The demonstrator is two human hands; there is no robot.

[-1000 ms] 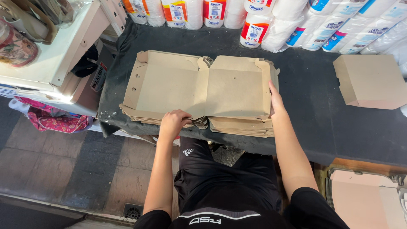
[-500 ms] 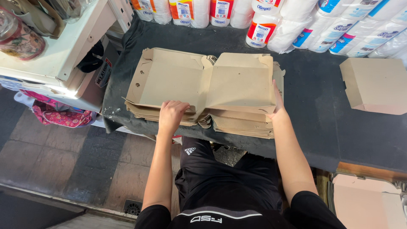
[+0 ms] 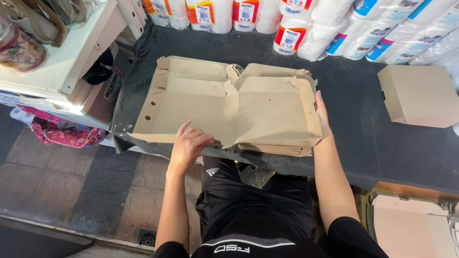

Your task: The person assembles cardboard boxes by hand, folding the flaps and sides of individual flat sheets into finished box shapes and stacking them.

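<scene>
The left hand [image 3: 189, 143] is at the near edge of a flat, unfolded cardboard box [image 3: 224, 107], fingers curled loosely over the rim with the thumb side under it; it grips the top sheet rather than lying open. The right hand [image 3: 321, 117] stands edge-on against the right side of the same sheet, fingers straight and together, pressed flat to the cardboard; whether the thumb hooks beneath cannot be told.

The sheet lies on a stack of like flat boxes [image 3: 275, 149], whose layered edges show below its right half. The stack rests on a dark cloth-covered table [image 3: 363, 138], near its front edge and directly before the person.

Well apart to the right on the same table sits a folded-up box [image 3: 420, 98]. Along the far edge stand rolls and packs of paper [image 3: 306, 24] in a row, just behind the sheet's far flaps. To the left is a white shelf unit [image 3: 62, 62], with a pink patterned bag [image 3: 67, 134] on the floor below it. A further cardboard box [image 3: 411, 224] shows at lower right, below table level.
</scene>
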